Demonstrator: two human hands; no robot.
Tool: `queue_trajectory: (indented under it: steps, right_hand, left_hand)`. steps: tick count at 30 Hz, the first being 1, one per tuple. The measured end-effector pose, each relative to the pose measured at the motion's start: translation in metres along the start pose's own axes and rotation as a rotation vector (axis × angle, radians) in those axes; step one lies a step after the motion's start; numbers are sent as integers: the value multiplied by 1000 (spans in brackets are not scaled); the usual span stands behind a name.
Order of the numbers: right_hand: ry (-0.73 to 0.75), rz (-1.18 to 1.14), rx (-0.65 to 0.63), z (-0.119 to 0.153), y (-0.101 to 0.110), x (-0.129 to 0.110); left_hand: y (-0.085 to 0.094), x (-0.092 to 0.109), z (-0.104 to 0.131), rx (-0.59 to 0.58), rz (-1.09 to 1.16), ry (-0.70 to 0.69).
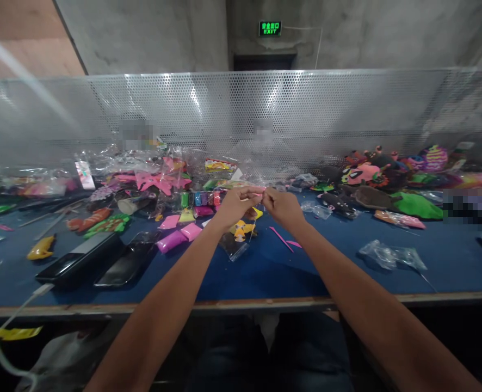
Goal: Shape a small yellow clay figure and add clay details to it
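- Our left hand (236, 207) pinches a small pink piece (259, 190) between the fingertips, its other fingers loosely bent.
- Our right hand (284, 208) curls its fingers closed on the same piece's other end, just beside the left hand.
- We hold that piece above the blue counter (306, 286), in front of the perforated panel (306, 103).
- Below our hands, we see a yellow-orange figure (240, 232) and a thin pink stick (280, 239).
- Left of them lie pink and purple packets (171, 242), then a black phone (129, 262) beside a black device (80, 260).
- To our right rests a crumpled clear bag (391, 256), near a green plush piece (416, 204).
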State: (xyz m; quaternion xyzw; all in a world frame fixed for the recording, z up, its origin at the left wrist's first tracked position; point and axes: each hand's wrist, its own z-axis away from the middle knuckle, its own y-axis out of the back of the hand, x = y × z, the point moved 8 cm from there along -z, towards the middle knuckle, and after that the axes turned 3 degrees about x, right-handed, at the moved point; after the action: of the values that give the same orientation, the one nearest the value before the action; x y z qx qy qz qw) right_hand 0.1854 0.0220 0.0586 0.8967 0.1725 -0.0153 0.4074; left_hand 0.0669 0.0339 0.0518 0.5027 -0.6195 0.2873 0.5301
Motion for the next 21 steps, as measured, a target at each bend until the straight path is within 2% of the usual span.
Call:
queue_trajectory:
  steps: [4, 10, 13, 18, 21]
  right_hand:
    - [47, -156, 52, 2, 4, -4]
    - [53, -222, 112, 5, 8, -6]
    - [49, -243, 111, 5, 7, -5]
    - [54, -212, 48, 3, 0, -4]
    - [72, -173, -7, 2, -7, -3]
  left_hand:
    - [2, 4, -1, 1, -15, -57]
    - [4, 8, -3, -24, -102, -146]
    - [7, 14, -4, 7, -270, -241]
    - [13, 23, -3, 135, -614, -421]
    - [11, 23, -2, 117, -769, -492]
